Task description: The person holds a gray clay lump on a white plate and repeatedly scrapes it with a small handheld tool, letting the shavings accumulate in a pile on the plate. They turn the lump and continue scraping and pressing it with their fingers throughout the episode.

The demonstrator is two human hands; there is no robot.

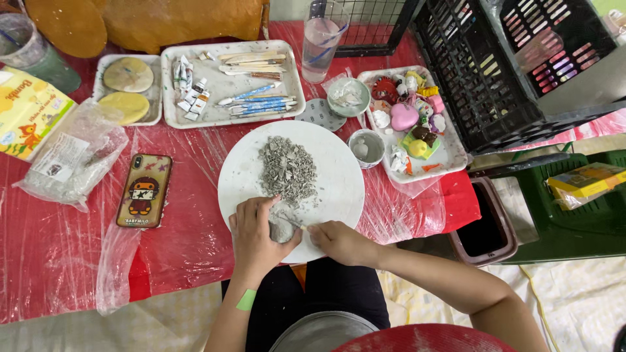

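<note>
At the near edge of the round white board (339, 163), the left hand (253, 234) is curled around a lump of grey clay (281, 230), fingers closed over its top and side. The right hand (336, 240) sits just beside it, fingers pinched on a thin tool (295, 222) whose tip meets the lump. The two hands are close together, almost touching across the clay.

Just beyond them, in the middle of the board, lies a heap of grey clay shavings (287, 169). The board rests on a table covered with red cloth under clear plastic sheet (59, 254).

To the left lie a phone in a cartoon case (144, 190) and a crumpled clear bag (72, 156). To the right of the board stand a small bowl (367, 147) and a tray of colourful small figures (417, 124).

Farther back, a white tray (228, 88) holds paint tubes and modelling tools, with a smaller tray of two round discs (128, 88) at its left. A glass of water (323, 39) and a black crate (495, 65) stand at the far side.
</note>
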